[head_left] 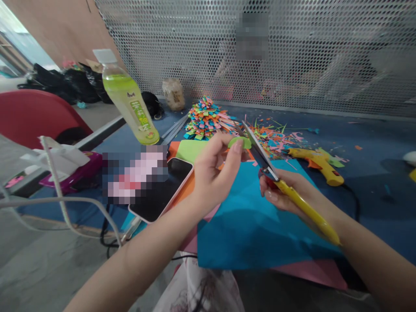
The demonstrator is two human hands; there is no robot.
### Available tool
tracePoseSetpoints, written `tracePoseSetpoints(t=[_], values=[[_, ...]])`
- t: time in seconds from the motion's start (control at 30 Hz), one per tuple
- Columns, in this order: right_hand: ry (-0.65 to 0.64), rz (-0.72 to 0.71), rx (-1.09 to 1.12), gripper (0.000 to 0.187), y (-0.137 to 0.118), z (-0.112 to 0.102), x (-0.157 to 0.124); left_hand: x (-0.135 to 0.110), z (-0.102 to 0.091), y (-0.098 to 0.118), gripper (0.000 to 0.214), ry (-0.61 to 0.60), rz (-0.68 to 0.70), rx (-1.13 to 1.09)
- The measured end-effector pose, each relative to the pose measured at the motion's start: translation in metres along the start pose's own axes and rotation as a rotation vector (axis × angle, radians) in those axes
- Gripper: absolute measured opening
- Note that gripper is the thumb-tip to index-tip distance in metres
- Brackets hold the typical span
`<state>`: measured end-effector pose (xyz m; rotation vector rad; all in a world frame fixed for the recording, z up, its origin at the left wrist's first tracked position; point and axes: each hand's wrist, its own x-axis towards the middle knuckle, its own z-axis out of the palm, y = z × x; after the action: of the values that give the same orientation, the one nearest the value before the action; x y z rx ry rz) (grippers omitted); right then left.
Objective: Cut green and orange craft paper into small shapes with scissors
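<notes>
My left hand pinches a small light-green paper piece between thumb and fingers, held above the table. My right hand is closed on yellow-handled scissors, whose blades point up and left and meet the green piece. Under both hands lies a blue paper sheet over pink and orange sheets. A cone covered in coloured paper strips stands behind my left hand.
A green tea bottle stands at the left, a phone lies beside it. A yellow glue gun and paper scraps lie at the right. A perforated metal screen closes the back. White cables and a red chair are at the left.
</notes>
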<state>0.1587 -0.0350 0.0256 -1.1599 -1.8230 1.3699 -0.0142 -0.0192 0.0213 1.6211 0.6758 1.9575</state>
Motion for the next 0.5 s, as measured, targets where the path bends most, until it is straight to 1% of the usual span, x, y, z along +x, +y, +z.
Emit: tracePoseSetpoints(t=[0.07, 0.23, 0.5], values=[[-0.011, -0.011, -0.009, 0.023, 0.0001, -0.0001, 0.0006, 0.0004, -0.0001, 0.0003, 0.016, -0.006, 0.010, 0.004], [0.012, -0.045, -0.035, 0.028, -0.0028, 0.0018, 0.0033, 0.0007, -0.0003, -0.0003, 0.015, -0.010, 0.010, 0.011], [0.006, -0.045, -0.070, 0.031, -0.0043, 0.0021, 0.0035, 0.0000, 0.0000, -0.0021, 0.015, -0.011, 0.004, 0.023]])
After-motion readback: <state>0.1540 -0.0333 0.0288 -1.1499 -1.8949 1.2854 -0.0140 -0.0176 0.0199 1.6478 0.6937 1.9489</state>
